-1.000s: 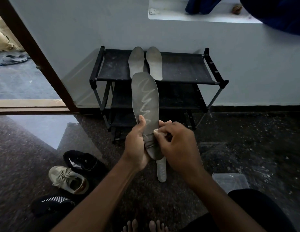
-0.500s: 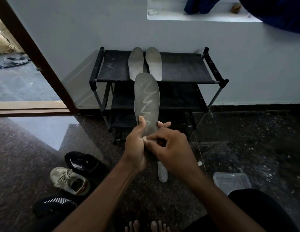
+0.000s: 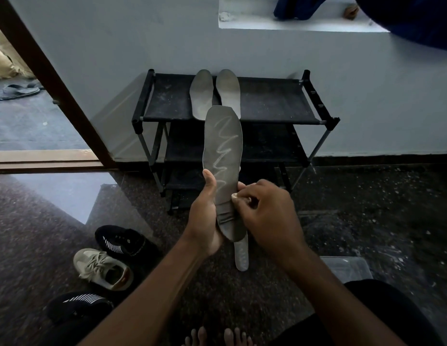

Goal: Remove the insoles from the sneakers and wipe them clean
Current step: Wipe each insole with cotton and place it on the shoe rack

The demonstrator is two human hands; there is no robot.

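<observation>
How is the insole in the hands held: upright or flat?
Upright, toe end up. The left hand grips the insole near its heel, and the right hand presses a small pale wipe against it.

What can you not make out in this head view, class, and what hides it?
- Pale wipe: head view, mostly buried in the grip of the right hand.
- Floor insole: head view, top behind the held insole.
- Clear tub: head view, partly behind the right forearm; contents too dim.
- Blue fabric: head view, cut by the top edge.

Left hand (image 3: 205,221) and right hand (image 3: 269,216), fingers (image 3: 249,193) curled.
</observation>
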